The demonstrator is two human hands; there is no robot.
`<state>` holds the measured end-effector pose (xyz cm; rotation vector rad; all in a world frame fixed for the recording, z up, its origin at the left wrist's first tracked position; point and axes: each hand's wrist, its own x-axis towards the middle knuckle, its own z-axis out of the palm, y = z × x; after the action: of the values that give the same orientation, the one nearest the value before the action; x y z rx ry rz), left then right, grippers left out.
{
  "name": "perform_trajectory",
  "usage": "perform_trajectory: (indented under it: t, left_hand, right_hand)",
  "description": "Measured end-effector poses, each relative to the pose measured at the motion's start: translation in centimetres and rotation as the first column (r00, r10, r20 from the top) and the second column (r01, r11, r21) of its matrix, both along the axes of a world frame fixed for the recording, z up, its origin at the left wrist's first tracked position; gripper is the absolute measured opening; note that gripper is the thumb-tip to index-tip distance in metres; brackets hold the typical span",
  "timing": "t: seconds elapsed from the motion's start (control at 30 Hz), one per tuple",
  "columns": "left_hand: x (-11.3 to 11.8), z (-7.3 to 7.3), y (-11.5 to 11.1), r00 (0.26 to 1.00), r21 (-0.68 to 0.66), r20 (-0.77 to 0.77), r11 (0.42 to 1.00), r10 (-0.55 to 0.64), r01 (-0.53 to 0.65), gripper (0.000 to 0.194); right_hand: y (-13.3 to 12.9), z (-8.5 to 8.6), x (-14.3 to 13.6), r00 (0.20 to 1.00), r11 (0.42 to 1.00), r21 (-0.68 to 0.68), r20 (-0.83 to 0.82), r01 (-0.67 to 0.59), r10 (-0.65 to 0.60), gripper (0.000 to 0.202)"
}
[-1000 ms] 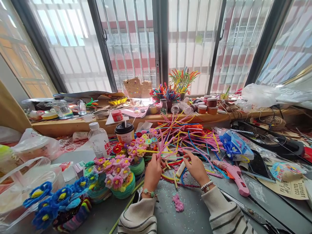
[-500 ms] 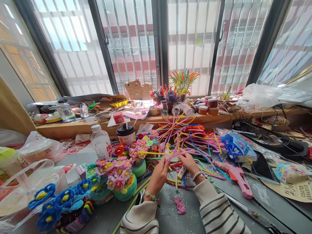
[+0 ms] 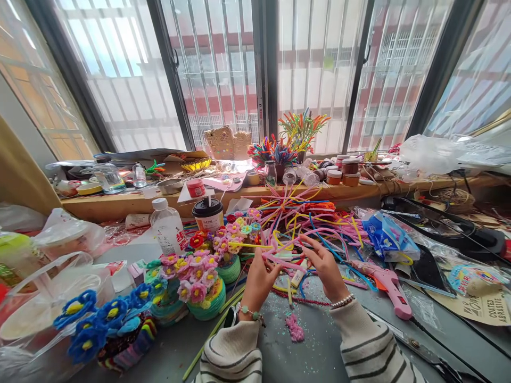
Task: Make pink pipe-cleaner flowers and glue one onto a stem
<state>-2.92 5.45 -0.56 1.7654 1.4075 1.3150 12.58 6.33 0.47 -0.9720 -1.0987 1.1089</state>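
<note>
Between the thumb and fingers of my left hand [image 3: 258, 279] are several pink pipe cleaners [image 3: 283, 248], pinched where they meet and fanning out to the right. My right hand [image 3: 326, 268] is open at their free ends, fingers stretched and apart, with the fingertips close to or touching the pink stems. A yellow pipe cleaner [image 3: 246, 245] sticks out leftward near my left hand. Beyond both hands lies a big loose pile of coloured pipe cleaners [image 3: 309, 210]. A small pink fuzzy piece [image 3: 294, 327] rests on the grey table [image 3: 297, 361], among scattered glitter.
Left of my hands stand pots of pipe-cleaner flowers, pink [image 3: 199, 276] and blue [image 3: 107, 319], behind them a bottle [image 3: 167, 229] and a lidded cup [image 3: 207, 215]. To the right lie a pink glue gun [image 3: 393, 292], scissors [image 3: 423, 351] and a blue packet [image 3: 387, 236].
My right hand has opened its fingers and shifted slightly right, away from my left hand. My left hand keeps its pinch on the pink pipe cleaners. The view has shifted slightly.
</note>
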Motion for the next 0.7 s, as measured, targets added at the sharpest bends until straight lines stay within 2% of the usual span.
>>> perform_trajectory:
  t: [0.13, 0.3, 0.4, 0.5, 0.57, 0.7]
  left_hand:
    - [0.0, 0.2, -0.1, 0.998, 0.0, -0.009, 0.998, -0.057, 0.057, 0.035]
    - [0.0, -0.3, 0.2, 0.998, -0.036, -0.019, 0.997, -0.065, 0.065, 0.021]
    - [0.1, -0.4, 0.2, 0.993, -0.037, 0.044, 0.993, -0.112, 0.114, 0.011]
    - [0.3, 0.0, -0.1, 0.977, -0.045, 0.138, 0.984, -0.164, 0.172, 0.009]
    - [0.5, 0.4, -0.3, 0.957, -0.051, 0.207, 0.975, -0.201, 0.216, 0.012]
    - [0.7, 0.8, -0.4, 0.926, -0.075, 0.319, 0.969, -0.201, 0.236, 0.019]
  right_hand:
    - [-0.9, 0.2, 0.7, 0.999, 0.999, 0.018, -0.043, -0.03, 0.031, 0.039]
    - [-0.9, 0.0, 0.3, 0.996, 0.996, 0.046, -0.047, -0.073, 0.075, 0.04]
    - [-0.8, -0.1, 0.2, 0.986, 0.995, 0.019, -0.135, -0.097, 0.098, 0.04]
    - [-0.7, -0.2, 0.4, 0.972, 0.994, -0.006, -0.207, -0.114, 0.11, 0.037]
    - [-0.8, -0.2, 0.6, 0.977, 0.994, -0.009, -0.188, -0.109, 0.105, 0.036]
    - [-0.8, -0.3, 0.7, 0.991, 0.994, 0.005, -0.067, -0.113, 0.113, 0.035]
